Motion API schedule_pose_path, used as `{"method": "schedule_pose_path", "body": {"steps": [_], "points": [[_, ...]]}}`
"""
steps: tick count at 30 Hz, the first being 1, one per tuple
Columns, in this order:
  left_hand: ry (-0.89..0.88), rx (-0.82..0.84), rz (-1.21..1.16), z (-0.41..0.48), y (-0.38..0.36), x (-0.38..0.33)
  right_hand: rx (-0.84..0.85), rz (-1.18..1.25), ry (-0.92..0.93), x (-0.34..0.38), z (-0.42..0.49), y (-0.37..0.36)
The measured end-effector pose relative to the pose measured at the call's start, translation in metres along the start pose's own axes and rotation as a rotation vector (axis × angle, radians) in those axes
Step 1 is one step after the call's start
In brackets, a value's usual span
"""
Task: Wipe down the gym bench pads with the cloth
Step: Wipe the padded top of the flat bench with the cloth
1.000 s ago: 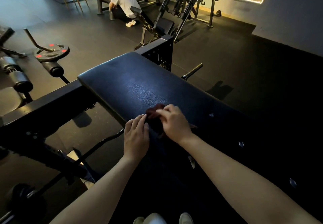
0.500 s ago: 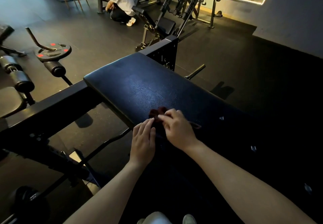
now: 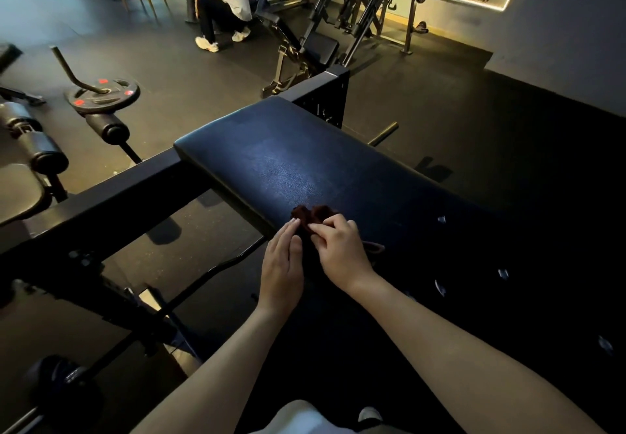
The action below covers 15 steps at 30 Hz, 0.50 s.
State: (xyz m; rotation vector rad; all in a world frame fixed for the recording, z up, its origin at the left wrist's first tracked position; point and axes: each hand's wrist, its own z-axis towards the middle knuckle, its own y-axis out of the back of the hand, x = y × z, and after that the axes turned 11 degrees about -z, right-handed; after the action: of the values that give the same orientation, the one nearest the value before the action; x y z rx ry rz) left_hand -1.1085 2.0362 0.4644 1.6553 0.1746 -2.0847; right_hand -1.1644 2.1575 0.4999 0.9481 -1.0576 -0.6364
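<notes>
A long dark blue bench pad (image 3: pixel 298 166) runs from the centre toward the lower right, its near part in deep shadow. A small dark red cloth (image 3: pixel 313 215) lies bunched on the pad near its left edge. My right hand (image 3: pixel 342 250) pinches the cloth's near side with curled fingers. My left hand (image 3: pixel 283 266) rests beside it with fingers straight, fingertips touching the cloth's left edge. Part of the cloth is hidden under both hands.
A black steel frame beam (image 3: pixel 101 203) runs left from the pad. A weight plate on a bar (image 3: pixel 103 93) and roller pads (image 3: pixel 40 147) lie at left. A crouching person (image 3: pixel 222 0) and other machines (image 3: pixel 355 10) stand at the back. Dark rubber floor lies to the right.
The view has shifted, so the pad and hands sit slightly lower and to the right. Both hands stay on the cloth with little change in grip.
</notes>
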Motion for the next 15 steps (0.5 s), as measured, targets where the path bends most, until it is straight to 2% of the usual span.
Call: {"method": "schedule_pose_path", "body": {"steps": [5, 7, 8, 11, 13, 15], "points": [[0.053, -0.047, -0.157, 0.015, 0.018, -0.006, 0.101, 0.339, -0.153, 0.042, 0.01, 0.0], [0.058, -0.025, -0.117, 0.025, 0.024, -0.001, 0.165, 0.416, -0.13, 0.056, 0.005, 0.001], [0.053, 0.007, -0.064, 0.028, 0.025, 0.004, 0.148, 0.391, -0.093, 0.058, 0.002, -0.001], [-0.022, 0.072, 0.184, 0.023, 0.017, 0.019, -0.043, 0.136, -0.014, 0.039, -0.002, -0.003], [-0.041, 0.07, 0.271, 0.012, 0.008, 0.021, -0.138, 0.0, -0.035, 0.016, -0.006, 0.001], [-0.072, 0.084, 0.294, 0.001, -0.003, 0.014, -0.173, -0.04, -0.079, 0.0, -0.018, 0.005]]}}
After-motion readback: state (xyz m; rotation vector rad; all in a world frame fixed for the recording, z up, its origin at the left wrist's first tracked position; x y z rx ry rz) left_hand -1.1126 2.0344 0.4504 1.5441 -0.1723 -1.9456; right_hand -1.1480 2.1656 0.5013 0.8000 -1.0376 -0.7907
